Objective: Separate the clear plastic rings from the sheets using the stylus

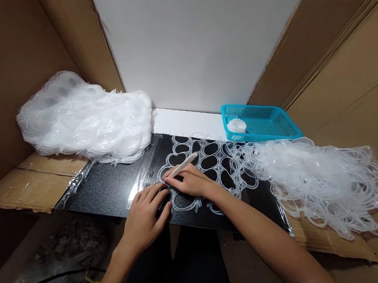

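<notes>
At left we see a thick pile of translucent plastic sheets (pixel 91 120), seemingly still to be worked. Our left hand (pixel 147 207) lies open, thumb apart, at the edge of a ring-patterned plastic sheet (pixel 220 159) on the black speckled board (pixel 104 190); our right hand (pixel 190 179) grips a white pen-like tool (pixel 184 164). The blue basket (pixel 276 115) holds few white discs (pixel 237 125); rightward, the openwork heap (pixel 327 179) looks finished.

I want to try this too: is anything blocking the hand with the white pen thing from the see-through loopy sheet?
Nothing visible blocks it. The right hand holds the white pen-like tool with its lower end down at the clear loopy sheet. The left hand rests close beside that end, not over the tool.
</notes>
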Motion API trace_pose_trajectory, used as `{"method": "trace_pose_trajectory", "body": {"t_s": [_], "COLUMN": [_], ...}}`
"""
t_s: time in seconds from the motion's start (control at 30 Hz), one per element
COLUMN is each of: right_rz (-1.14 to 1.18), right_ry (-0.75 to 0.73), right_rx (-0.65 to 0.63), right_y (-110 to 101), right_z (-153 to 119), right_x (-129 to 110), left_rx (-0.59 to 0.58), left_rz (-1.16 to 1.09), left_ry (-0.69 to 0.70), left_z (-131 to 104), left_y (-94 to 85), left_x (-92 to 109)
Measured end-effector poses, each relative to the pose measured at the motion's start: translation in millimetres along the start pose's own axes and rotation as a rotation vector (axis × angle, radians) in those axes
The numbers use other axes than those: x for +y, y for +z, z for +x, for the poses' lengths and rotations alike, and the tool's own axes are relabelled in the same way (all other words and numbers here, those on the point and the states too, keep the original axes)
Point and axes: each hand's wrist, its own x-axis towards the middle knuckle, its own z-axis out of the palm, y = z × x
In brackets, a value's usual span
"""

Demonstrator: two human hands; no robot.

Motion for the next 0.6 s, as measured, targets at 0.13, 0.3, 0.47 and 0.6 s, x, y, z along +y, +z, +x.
{"method": "trace_pose_trajectory", "body": {"t_s": [0.13,0.3,0.47,0.6], "right_rz": [-0.215,-0.480,-0.500,-0.423], "right_ry": [-0.183,-0.216,-0.136,-0.037], "right_rx": [-0.053,0.016,0.138,0.345], "right_y": [1,6,-3,-20], "right_z": [0,-1,0,0], "right_x": [3,10,17,22], "left_rx": [-0.034,-0.071,-0.063,-0.109], "left_rz": [-0.003,-0.021,-0.038,-0.094], "left_ry": [-0.045,-0.079,-0.046,-0.028], "left_z": [4,6,2,-2], "left_y": [-2.8,-5.9,-7.4,-12.5], "left_x": [5,8,5,4]}}
